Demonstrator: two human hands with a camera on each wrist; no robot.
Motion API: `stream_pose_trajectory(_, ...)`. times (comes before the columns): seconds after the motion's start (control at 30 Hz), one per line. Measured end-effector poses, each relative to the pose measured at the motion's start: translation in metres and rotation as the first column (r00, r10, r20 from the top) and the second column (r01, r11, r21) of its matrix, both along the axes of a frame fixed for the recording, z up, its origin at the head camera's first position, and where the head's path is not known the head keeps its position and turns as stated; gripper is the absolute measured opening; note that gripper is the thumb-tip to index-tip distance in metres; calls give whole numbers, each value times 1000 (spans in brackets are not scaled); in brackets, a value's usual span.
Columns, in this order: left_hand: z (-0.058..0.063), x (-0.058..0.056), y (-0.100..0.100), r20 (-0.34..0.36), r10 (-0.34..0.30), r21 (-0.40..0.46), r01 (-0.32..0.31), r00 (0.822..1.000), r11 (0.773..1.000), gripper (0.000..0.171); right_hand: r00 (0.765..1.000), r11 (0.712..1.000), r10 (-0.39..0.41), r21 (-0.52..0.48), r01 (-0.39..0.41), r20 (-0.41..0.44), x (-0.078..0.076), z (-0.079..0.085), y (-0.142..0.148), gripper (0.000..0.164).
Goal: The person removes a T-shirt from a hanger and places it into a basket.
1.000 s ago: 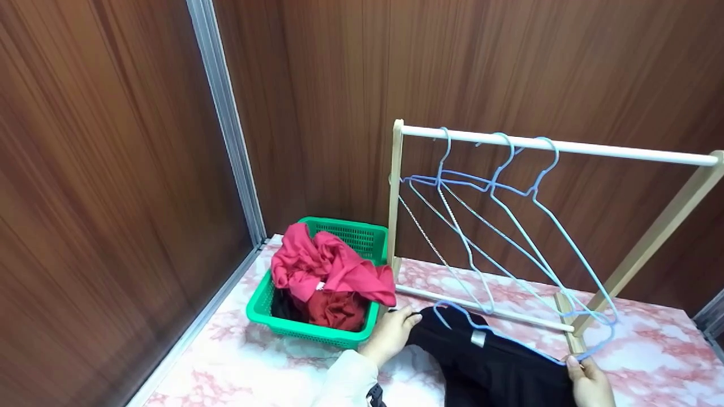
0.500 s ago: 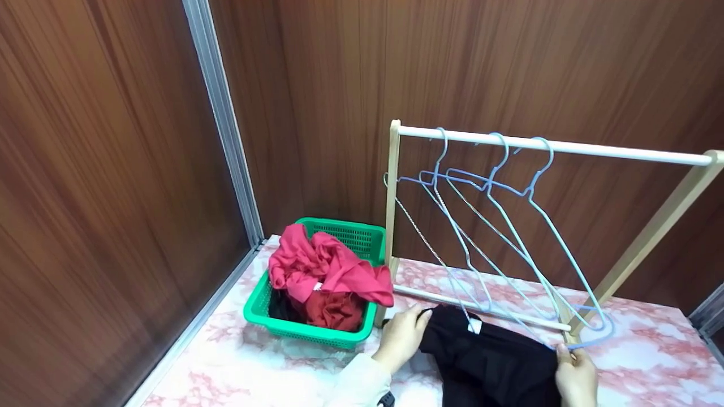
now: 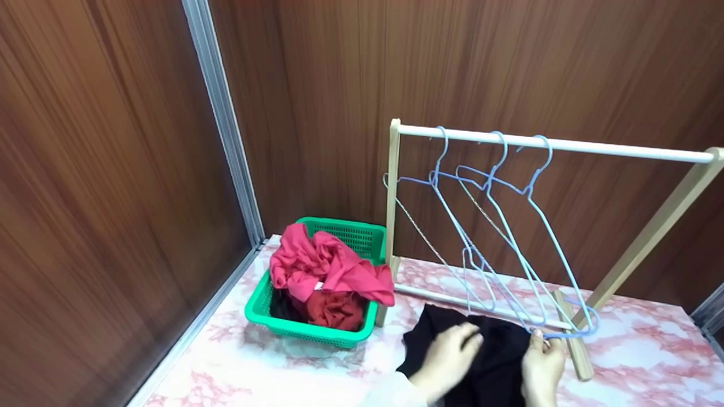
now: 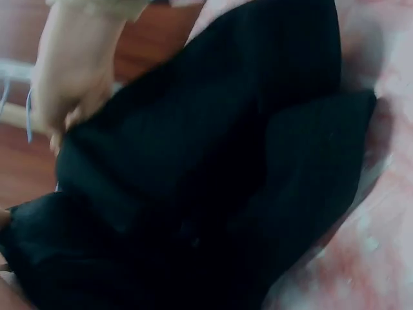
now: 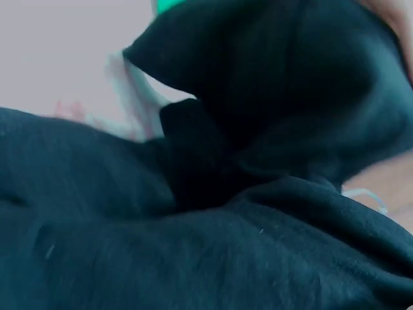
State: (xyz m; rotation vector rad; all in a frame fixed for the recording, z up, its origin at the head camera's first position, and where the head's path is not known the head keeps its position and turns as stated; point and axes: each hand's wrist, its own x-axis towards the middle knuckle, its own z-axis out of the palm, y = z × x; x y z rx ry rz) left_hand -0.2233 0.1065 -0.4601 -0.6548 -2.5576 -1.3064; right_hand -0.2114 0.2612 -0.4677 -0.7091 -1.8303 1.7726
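A black shirt [image 3: 498,345] lies bunched in front of the rack, its folds filling much of both wrist views. My left hand [image 3: 449,356] grips its upper part, fingers bent over the cloth. At the shirt's right shoulder, my right hand [image 3: 543,364] pinches the cloth together with a blue wire hanger [image 3: 560,335]. The hanger's hook rises above the shirt's neck, overlapping the hanging hangers in the head view. Part of the hanger is hidden by the shirt. In the left wrist view, my right hand [image 4: 74,77] holds the shirt's edge.
A rack with a white rail [image 3: 622,148] and wooden legs stands behind the shirt, bearing several blue hangers [image 3: 551,234]. To the left, a green basket [image 3: 257,311] holds a pink garment [image 3: 322,260] and a dark red one [image 3: 334,311]. Wood-panelled walls enclose the marbled table [image 3: 226,362].
My left hand has moved right from the shirt's left shoulder to its upper middle, lifting cloth. My right hand has shifted left with the hanger, whose hook now stands up.
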Motion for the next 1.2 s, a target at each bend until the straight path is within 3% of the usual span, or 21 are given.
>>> stream_pose_trajectory(0.1,-4,7,7,5,-41,-83,41,999,996,29,999,995,18,-101,-21,-34,-1,-1,-7,32)
stream_pose_trajectory(0.23,-11,12,13,28,-75,-181,79,997,980,41,995,967,66,-242,-83,-77,0,-1,-13,17)
stream_pose_trajectory(0.37,-13,13,15,20,-81,-271,83,997,959,56,990,952,122,-274,-136,-70,2,0,-16,24)
stream_pose_trajectory(0.5,-10,12,13,29,-75,-270,80,997,960,57,988,945,144,-286,-156,-62,3,2,-18,22)
stream_pose_trajectory(0.63,-7,11,11,118,-105,-210,128,987,969,46,989,925,136,-351,-147,-56,4,6,-20,13)
stream_pose_trajectory(0.73,-7,12,11,131,-125,-274,157,983,949,45,989,891,129,-431,-145,-66,5,11,-20,14)
stream_pose_trajectory(0.87,-12,14,13,55,-114,-377,127,992,917,48,986,867,153,-471,-164,-62,5,16,-22,25)
stream_pose_trajectory(1.03,-15,14,15,-4,-75,-296,71,997,952,26,984,876,171,-450,-176,-51,5,16,-25,29)
stream_pose_trajectory(1.2,-13,13,13,-41,-71,-209,61,997,976,20,986,927,149,-337,-163,-68,6,11,-23,22)
